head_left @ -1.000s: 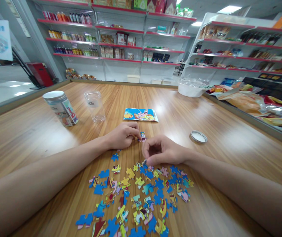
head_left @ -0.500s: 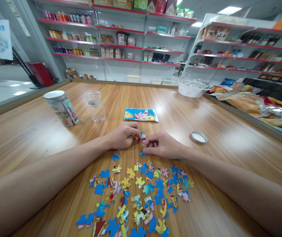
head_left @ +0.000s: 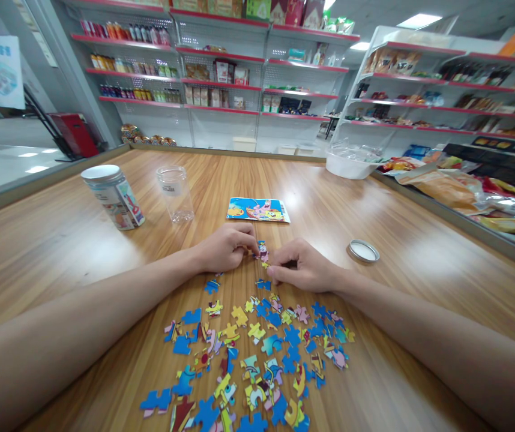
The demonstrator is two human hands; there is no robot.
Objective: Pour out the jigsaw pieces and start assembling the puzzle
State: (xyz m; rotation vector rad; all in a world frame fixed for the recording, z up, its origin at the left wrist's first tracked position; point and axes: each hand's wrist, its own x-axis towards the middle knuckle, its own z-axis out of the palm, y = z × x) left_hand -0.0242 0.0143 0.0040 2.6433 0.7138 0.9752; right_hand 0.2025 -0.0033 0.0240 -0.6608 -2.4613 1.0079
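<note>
My left hand point(head_left: 230, 247) rests on the table with its fingers curled, the fingertips against the left edge of a small pink-and-blue group of puzzle pieces point(head_left: 263, 249). To the right, my right hand point(head_left: 303, 264) has thumb and forefinger brought together at a small yellow puzzle piece point(head_left: 265, 264), just below that group. A blue puzzle piece point(head_left: 263, 284) lies under the right hand's fingertips, and another blue piece point(head_left: 212, 286) is below my left wrist. Many loose puzzle pieces point(head_left: 272, 344) spread across the near table. Beyond my hands lies a cartoon picture card point(head_left: 258, 210).
A lidded printed jar point(head_left: 120, 201) and an open clear jar point(head_left: 176, 198) stand at the left. A round metal lid point(head_left: 364, 251) lies to the right. Farther back are a white basket point(head_left: 350, 165) and packaged snacks point(head_left: 455, 186); stocked shelves point(head_left: 221, 84) line the wall.
My right hand has shifted slightly right and away from the group, uncovering the yellow piece and more of the blue piece below. My left hand stays in place.
</note>
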